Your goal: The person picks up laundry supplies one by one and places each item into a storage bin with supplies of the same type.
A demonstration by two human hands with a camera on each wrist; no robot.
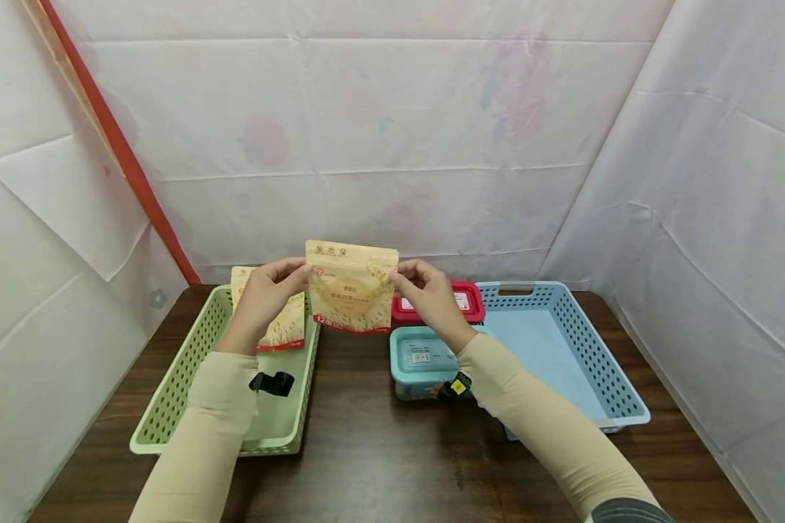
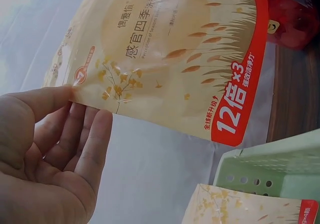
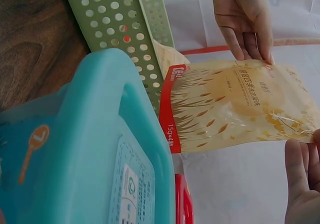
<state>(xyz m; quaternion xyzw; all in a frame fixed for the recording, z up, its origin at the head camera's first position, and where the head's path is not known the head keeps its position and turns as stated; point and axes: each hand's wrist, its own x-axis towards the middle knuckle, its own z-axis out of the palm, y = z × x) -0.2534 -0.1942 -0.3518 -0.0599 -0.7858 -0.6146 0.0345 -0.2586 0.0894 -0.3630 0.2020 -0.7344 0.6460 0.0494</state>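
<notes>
A cream-yellow laundry pod pouch (image 1: 352, 289) with a red bottom band is held up above the table, its printed front toward the head camera. My left hand (image 1: 270, 299) pinches its left side edge near the top; in the left wrist view the thumb and fingertips (image 2: 102, 121) meet at that edge. On the opposite side, my right hand (image 1: 434, 299) pinches the right edge. Behind the left hand, a second matching pouch (image 1: 283, 325) leans inside the green basket (image 1: 306, 392).
A teal-lidded box (image 1: 413, 356) stands right of centre, with a red-lidded box (image 1: 474, 301) behind it. To the right lies a light-blue basket (image 1: 536, 349). White sheeting (image 1: 366, 131) hangs behind the brown wooden table (image 1: 379, 450).
</notes>
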